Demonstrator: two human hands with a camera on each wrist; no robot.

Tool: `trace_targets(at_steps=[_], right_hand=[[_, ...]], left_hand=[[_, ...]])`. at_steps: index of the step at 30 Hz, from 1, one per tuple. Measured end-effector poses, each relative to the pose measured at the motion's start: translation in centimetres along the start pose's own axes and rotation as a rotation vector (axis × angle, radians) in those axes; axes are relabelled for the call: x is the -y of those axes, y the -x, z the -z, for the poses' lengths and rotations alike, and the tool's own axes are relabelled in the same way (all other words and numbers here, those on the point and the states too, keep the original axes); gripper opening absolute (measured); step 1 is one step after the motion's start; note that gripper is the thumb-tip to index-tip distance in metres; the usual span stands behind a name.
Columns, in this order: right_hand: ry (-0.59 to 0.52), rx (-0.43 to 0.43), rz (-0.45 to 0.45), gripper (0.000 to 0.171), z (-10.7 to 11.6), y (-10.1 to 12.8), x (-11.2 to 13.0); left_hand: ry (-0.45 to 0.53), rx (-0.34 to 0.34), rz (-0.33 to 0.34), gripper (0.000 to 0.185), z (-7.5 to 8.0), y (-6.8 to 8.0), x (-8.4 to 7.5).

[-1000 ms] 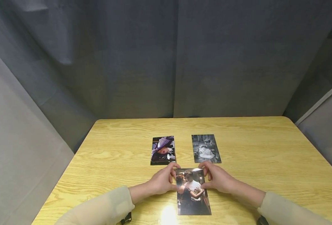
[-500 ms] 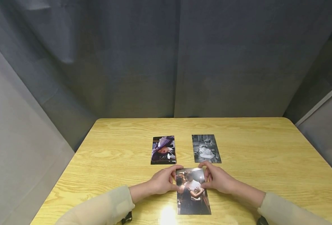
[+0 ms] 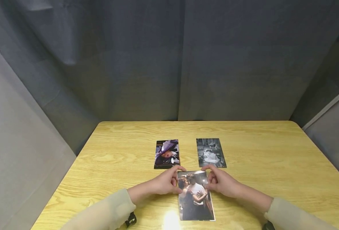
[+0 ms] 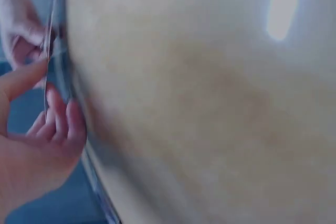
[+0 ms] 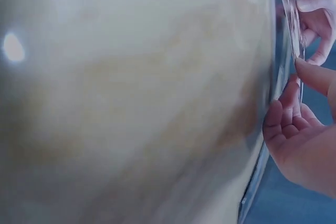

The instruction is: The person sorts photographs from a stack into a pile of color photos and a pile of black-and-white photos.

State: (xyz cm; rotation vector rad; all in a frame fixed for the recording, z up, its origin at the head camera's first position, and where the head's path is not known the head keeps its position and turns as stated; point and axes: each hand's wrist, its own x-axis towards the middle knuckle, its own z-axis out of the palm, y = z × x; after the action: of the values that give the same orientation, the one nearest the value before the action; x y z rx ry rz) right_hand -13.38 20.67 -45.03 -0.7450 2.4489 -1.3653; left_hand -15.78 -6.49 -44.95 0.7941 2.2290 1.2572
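Gripping the near photograph of a dancing couple (image 3: 196,195) by its side edges, left hand (image 3: 164,183) and right hand (image 3: 221,183) pinch it with curled fingers above the wooden table (image 3: 273,166).

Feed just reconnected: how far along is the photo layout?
Two prints lie flat at the back: the purple-toned photo and the black-and-white photo. In hand: the left hand and right hand pinch the dancing-couple photo by its side edges. It is not yet released on the yellow wooden table.
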Motion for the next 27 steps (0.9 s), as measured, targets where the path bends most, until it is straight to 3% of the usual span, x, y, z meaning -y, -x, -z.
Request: trace_targets(at_steps=[3, 6, 16, 21, 27], right_hand=[[-0.045, 0.0, -0.002, 0.054, 0.4, -0.5, 0.5], [-0.041, -0.005, 0.008, 0.052, 1.0, -1.3, 1.2], [-0.004, -0.01, 0.055, 0.049, 2.9, -4.7, 2.7], [-0.001, -0.016, 0.05, 0.049, 3.2, -7.0, 2.7], [0.027, -0.021, 0.041, 0.049, 3.1, -10.5, 2.9]], left_hand=[[0.147, 0.03, 0.004, 0.07, 1.0, -0.2, -0.2], [0.195, 0.029, 0.024, 0.068, 2.2, -0.3, -0.7], [0.266, 0.037, -0.074, 0.07, 6.1, -0.7, -1.2], [0.246, 0.006, -0.055, 0.07, 8.1, -1.2, -0.9], [0.22, -0.076, -0.027, 0.069, 10.3, -1.6, 0.5]])
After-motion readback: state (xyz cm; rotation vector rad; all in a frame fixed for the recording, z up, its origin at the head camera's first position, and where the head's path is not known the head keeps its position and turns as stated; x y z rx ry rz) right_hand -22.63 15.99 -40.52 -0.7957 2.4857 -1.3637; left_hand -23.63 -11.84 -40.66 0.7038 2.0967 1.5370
